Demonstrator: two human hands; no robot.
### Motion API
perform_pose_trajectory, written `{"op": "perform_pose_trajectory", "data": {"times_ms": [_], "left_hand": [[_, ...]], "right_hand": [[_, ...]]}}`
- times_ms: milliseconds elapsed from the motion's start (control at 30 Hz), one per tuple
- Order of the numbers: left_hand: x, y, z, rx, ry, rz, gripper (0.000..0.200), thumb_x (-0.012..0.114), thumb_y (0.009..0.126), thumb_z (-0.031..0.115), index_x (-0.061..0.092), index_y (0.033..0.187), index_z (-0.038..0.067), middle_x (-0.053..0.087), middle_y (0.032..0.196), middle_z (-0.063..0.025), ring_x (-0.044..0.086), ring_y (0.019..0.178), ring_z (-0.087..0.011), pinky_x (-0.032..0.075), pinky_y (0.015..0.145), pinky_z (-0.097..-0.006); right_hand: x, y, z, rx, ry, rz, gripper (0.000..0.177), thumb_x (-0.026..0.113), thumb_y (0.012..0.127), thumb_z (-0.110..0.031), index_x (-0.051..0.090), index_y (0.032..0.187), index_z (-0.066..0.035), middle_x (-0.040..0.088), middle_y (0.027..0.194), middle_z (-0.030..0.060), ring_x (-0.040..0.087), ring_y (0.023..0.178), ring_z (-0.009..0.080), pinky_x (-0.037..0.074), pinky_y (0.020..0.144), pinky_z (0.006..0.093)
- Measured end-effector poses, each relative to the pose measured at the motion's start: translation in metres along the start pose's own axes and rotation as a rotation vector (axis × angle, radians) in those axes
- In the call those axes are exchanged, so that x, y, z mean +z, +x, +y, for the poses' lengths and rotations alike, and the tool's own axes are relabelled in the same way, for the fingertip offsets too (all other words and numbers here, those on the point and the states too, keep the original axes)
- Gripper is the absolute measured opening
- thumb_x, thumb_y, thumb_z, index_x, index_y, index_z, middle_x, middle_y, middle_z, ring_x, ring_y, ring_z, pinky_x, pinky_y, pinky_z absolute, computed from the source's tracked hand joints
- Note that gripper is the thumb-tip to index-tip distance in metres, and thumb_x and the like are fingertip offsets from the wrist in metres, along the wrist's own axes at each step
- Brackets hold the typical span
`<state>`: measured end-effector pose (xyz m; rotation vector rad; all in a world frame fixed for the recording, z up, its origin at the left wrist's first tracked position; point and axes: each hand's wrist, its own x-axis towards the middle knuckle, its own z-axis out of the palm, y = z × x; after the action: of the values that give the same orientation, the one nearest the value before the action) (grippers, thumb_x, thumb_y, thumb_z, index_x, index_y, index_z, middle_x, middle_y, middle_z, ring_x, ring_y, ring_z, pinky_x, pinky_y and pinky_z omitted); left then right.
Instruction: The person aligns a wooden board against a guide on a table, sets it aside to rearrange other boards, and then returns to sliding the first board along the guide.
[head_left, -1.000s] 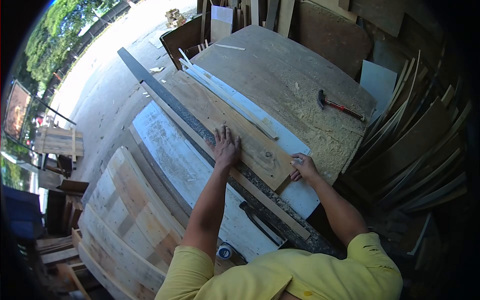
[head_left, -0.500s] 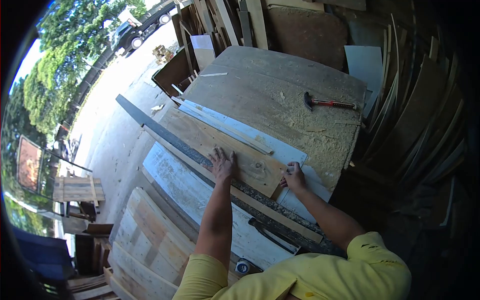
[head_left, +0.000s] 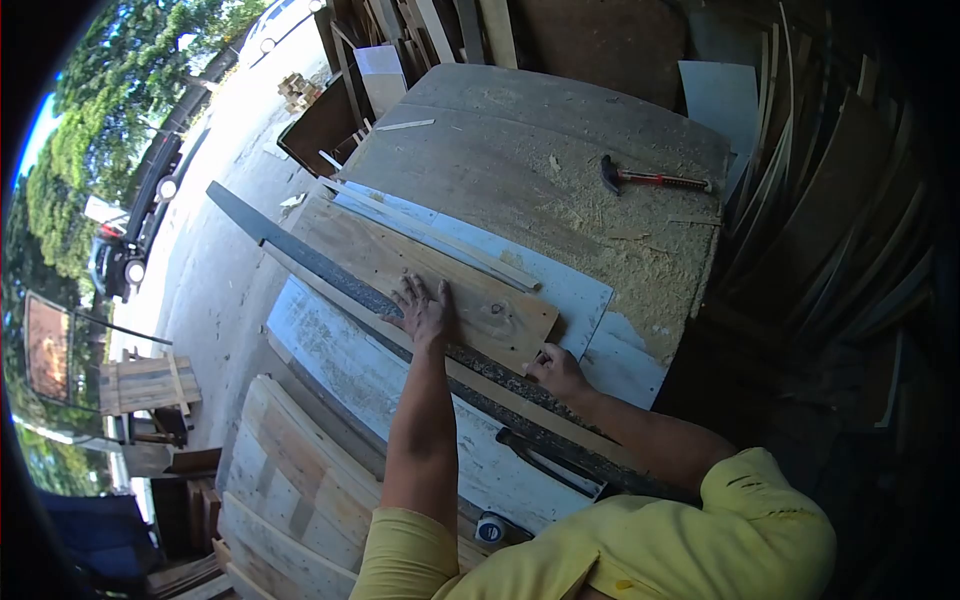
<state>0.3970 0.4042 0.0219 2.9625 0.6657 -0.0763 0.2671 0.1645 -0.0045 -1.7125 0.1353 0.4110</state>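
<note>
A knotted plywood board (head_left: 470, 290) lies on the worktable, with a long dark speckled strip (head_left: 340, 283) along its near side. My left hand (head_left: 424, 312) rests flat on the board near that strip, its fingers spread. Beside the board's near right corner, my right hand (head_left: 558, 370) is closed with the fingers curled. Whatever it may hold is hidden. Under the plywood, a pale blue-white panel (head_left: 575, 300) sticks out at the far and right sides. A thin wooden strip (head_left: 470, 255) lies along the board's far edge.
A claw hammer (head_left: 655, 179) lies on the worktable (head_left: 480, 120) among sawdust. Close to my body are a handsaw with a dark handle (head_left: 545, 465) and a tape measure (head_left: 490, 528). Boards (head_left: 850, 200) lean at the right. Vehicles (head_left: 140, 230) stand outside at the left.
My right hand has moved from the board's right end to its near right corner, its fingers now more curled. My left hand stays flat on the board. The camera view has shifted slightly.
</note>
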Motion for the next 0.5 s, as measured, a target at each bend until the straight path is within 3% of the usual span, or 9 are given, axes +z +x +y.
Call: {"op": "perform_pose_trajectory", "data": {"times_ms": [500], "left_hand": [[-0.009,0.047,-0.026,-0.012,-0.016,0.016,0.078,0.025,0.095,0.065,0.021,0.155,0.016,0.013,0.163,-0.0031,0.009,0.150,-0.0327,-0.010,0.108,-0.0723]], "right_hand": [[0.027,0.040,-0.023,0.022,0.053,-0.096,0.034,0.076,0.080,-0.028,0.060,0.088,0.000,0.062,0.077,0.0064,0.060,0.067,0.0142,0.048,0.061,0.0310]]}}
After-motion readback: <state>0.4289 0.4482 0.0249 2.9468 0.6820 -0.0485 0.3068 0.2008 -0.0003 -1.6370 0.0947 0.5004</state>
